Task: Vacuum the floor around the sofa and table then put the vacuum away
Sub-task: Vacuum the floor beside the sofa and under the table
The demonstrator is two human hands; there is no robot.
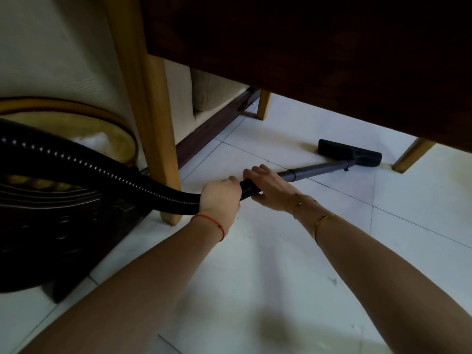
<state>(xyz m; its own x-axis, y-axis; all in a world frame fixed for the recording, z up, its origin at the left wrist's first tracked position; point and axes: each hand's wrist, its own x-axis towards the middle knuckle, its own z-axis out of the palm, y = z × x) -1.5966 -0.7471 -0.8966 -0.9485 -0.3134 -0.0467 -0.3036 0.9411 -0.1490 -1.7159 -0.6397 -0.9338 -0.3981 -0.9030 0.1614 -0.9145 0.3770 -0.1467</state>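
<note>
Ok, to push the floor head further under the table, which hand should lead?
Probably the right hand: it rests furthest forward, where the ribbed hose joins the grey wand running to the floor head. The left hand grips the flexible hose behind it, which looks better suited to feeding slack.

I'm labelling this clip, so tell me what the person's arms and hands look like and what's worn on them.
Both forearms are bare, with no sleeves or gloves in view. The left hand has a thin red string bracelet at its wrist. The right hand has a thin gold chain at the wrist and a gold bangle further up.
</note>
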